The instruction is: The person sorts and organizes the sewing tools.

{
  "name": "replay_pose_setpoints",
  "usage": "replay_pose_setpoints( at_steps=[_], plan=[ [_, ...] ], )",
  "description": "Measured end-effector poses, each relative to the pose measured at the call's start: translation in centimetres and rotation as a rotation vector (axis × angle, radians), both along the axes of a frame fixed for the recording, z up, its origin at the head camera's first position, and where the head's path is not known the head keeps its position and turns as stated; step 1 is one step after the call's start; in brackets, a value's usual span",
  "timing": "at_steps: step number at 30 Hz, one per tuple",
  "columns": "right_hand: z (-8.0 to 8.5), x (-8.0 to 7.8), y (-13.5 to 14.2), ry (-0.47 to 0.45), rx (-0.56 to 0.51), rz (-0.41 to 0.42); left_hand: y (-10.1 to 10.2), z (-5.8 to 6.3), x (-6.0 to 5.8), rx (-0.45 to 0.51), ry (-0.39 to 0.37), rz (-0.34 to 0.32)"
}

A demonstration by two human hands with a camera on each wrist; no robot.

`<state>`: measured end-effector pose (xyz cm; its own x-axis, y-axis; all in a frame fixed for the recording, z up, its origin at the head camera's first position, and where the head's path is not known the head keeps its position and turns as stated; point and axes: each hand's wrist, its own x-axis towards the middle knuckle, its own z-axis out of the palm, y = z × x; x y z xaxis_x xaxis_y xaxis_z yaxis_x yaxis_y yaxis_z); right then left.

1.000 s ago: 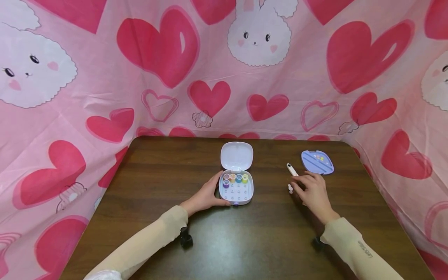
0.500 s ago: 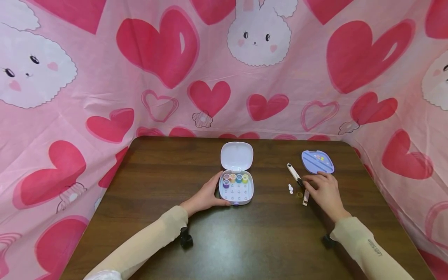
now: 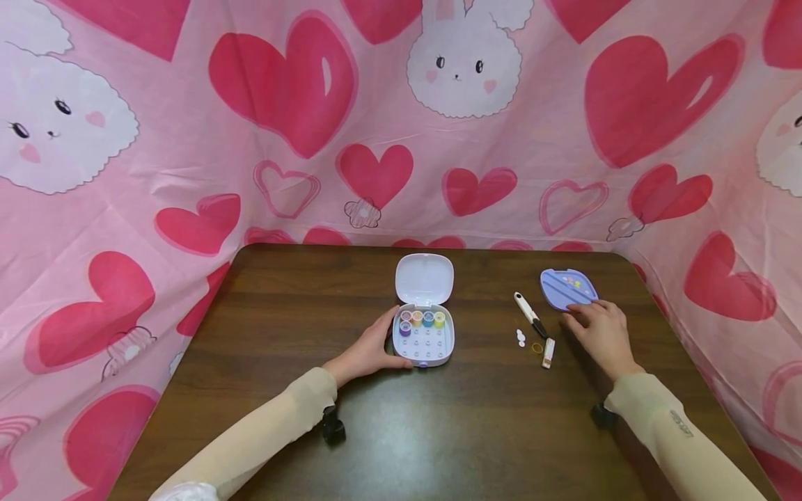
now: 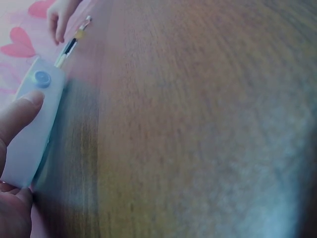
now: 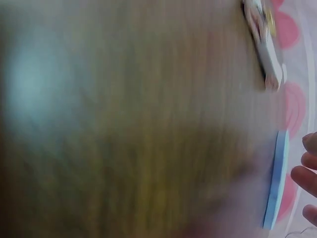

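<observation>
A white lidded case [image 3: 423, 362] stands with its lid [image 3: 424, 278] up. Inside, several small coloured spools [image 3: 428, 319] fill the back row and a purple spool [image 3: 405, 329] sits below them at the left; bare pegs occupy the rest. My left hand [image 3: 370, 353] grips the case's left side, with the thumb [image 4: 25, 116] on its front near a round blue button [image 4: 42, 79]. Over the near edge of a blue tray [image 3: 554, 296] hovers or rests my right hand [image 3: 603, 336], its fingers [image 5: 304, 179] loosely spread; whether they touch it I cannot tell.
Left of the right hand lies a slim white-and-black tool [image 3: 530, 313], with a short white-and-brown piece [image 3: 548, 353] at its near end. Beside these are a thin yellow ring [image 3: 537, 348] and small white pieces [image 3: 521, 338]. Heart-patterned cloth [image 3: 376, 223] hangs behind the table.
My right hand has moved right, away from the tool and small pieces, to the blue tray's near edge. The ring and short piece are uncovered. My left hand stays on the case.
</observation>
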<state>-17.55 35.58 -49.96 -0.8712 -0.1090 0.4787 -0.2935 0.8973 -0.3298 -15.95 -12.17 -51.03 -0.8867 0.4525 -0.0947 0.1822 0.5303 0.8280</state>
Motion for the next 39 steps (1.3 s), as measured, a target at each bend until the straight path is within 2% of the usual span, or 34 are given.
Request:
replay_pose_setpoints(
  at_steps=[13,19,31,39],
  plan=[
    [-0.8,-2.1,2.5,-0.057,-0.032,-0.085,0.0,0.0,0.0,-0.005,-0.014,0.007],
    [-0.7,-2.9,3.3,-0.054,-0.040,-0.092,0.1,0.1,0.0,-0.002,-0.023,0.005],
    [0.4,-4.2,4.0,-0.258,0.026,-0.147,0.0,0.1,0.1,-0.006,-0.017,0.007],
    [0.5,-4.5,4.1,-0.320,0.031,-0.161,0.0,0.2,0.0,0.005,-0.022,0.001]
  ],
)
